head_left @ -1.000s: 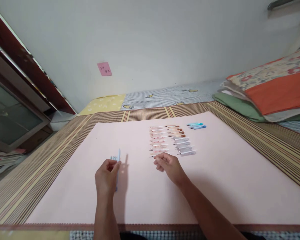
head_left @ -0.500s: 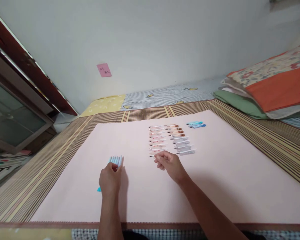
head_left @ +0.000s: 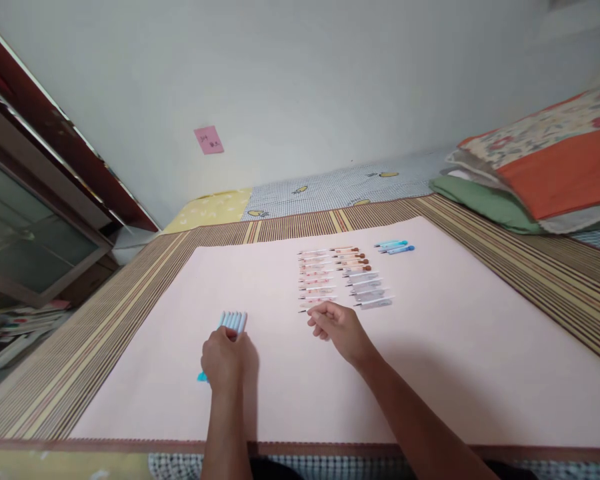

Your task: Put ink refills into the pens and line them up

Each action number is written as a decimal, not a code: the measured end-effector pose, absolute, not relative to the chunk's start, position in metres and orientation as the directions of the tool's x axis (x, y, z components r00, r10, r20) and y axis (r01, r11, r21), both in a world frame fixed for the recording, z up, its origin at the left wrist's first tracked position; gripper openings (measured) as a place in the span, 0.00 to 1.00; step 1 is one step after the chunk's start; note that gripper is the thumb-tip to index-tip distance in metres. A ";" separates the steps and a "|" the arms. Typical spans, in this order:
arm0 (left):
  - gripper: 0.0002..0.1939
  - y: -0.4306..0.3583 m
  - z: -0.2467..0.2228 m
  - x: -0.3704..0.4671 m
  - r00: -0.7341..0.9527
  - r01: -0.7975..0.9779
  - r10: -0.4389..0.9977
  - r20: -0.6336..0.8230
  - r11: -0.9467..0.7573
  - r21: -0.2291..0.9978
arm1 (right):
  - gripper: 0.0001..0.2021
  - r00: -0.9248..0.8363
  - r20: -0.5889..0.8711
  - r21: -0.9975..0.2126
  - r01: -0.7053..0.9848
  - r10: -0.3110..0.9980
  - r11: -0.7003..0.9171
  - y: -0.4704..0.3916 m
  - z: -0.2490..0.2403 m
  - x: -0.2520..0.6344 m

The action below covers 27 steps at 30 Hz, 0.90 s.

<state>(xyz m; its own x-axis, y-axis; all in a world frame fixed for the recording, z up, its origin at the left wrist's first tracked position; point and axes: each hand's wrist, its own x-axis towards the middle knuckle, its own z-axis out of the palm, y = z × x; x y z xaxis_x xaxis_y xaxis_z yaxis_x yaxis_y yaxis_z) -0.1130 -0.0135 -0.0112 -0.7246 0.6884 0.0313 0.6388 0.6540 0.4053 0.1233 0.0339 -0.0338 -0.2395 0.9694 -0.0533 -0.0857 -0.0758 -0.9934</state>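
Note:
My left hand (head_left: 221, 353) is closed over several light blue pens (head_left: 234, 321) lying side by side on the pale pink sheet (head_left: 280, 387). Their upper ends show beyond the fingers, and a bright turquoise end sticks out below the palm. My right hand (head_left: 337, 327) rests with curled fingers beside the lowest of the pink-patterned pens (head_left: 317, 281); whether the fingertips grip it is hard to tell. Right of that column lie brown-topped pens (head_left: 354, 261) and grey clear pens (head_left: 370, 291). Blue pens (head_left: 396, 247) lie apart at the upper right.
A striped mat (head_left: 145, 300) surrounds the pink sheet. Folded bedding and an orange floral pillow (head_left: 570, 175) are piled at the right. A pink note (head_left: 209, 140) is on the wall, and a glass-fronted cabinet (head_left: 25, 233) stands at the left.
The view has shifted slightly. Both hands keep nearly the same places, the left one still over the light blue pens.

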 end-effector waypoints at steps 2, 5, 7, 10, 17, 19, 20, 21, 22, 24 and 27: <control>0.05 -0.013 -0.012 -0.114 -0.720 0.645 0.693 0.035 0.650 0.403 | 0.12 -0.245 -0.047 -0.994 -0.089 0.968 -0.071 0.033 -0.034 0.122; 0.07 -0.012 -0.014 -0.115 -0.719 0.646 0.693 0.049 0.640 0.416 | 0.12 -0.248 -0.038 -0.994 -0.093 0.968 -0.063 0.033 -0.034 0.121; 0.09 -0.013 -0.014 -0.117 -0.725 0.632 0.686 0.063 0.625 0.458 | 0.12 -0.248 -0.042 -0.994 -0.091 0.968 -0.067 0.034 -0.035 0.122; 0.12 -0.022 -0.008 -0.126 -0.739 0.582 0.657 0.151 0.509 0.634 | 0.12 -0.247 -0.046 -0.994 -0.085 0.968 -0.069 0.036 -0.038 0.125; 0.16 -0.051 0.018 -0.149 -0.810 0.494 0.506 0.295 0.321 0.808 | 0.13 -0.245 -0.050 -0.994 -0.086 0.968 -0.073 0.037 -0.041 0.127; 0.13 -0.052 0.019 -0.147 -0.747 0.551 0.627 0.220 0.400 0.732 | 0.13 -0.256 -0.058 -0.993 -0.082 0.965 -0.082 0.036 -0.041 0.126; 0.13 -0.051 0.019 -0.144 -0.710 0.584 0.681 0.179 0.428 0.689 | 0.13 -0.260 -0.061 -0.993 -0.082 0.964 -0.084 0.035 -0.040 0.126; 0.13 -0.050 0.020 -0.141 -0.679 0.609 0.720 0.143 0.443 0.658 | 0.13 -0.263 -0.060 -0.993 -0.082 0.963 -0.084 0.035 -0.040 0.125; 0.13 -0.048 0.020 -0.136 -0.660 0.618 0.742 0.122 0.443 0.649 | 0.12 -0.266 -0.058 -0.993 -0.084 0.962 -0.083 0.035 -0.040 0.125; 0.14 -0.045 0.023 -0.124 -0.665 0.580 0.734 0.137 0.392 0.714 | 0.12 -0.275 -0.060 -0.993 -0.079 0.959 -0.085 0.034 -0.039 0.124; 0.18 -0.038 0.027 -0.097 -0.687 0.397 0.704 0.178 0.158 0.904 | 0.11 -0.338 -0.082 -0.992 -0.062 0.938 -0.109 0.030 -0.038 0.120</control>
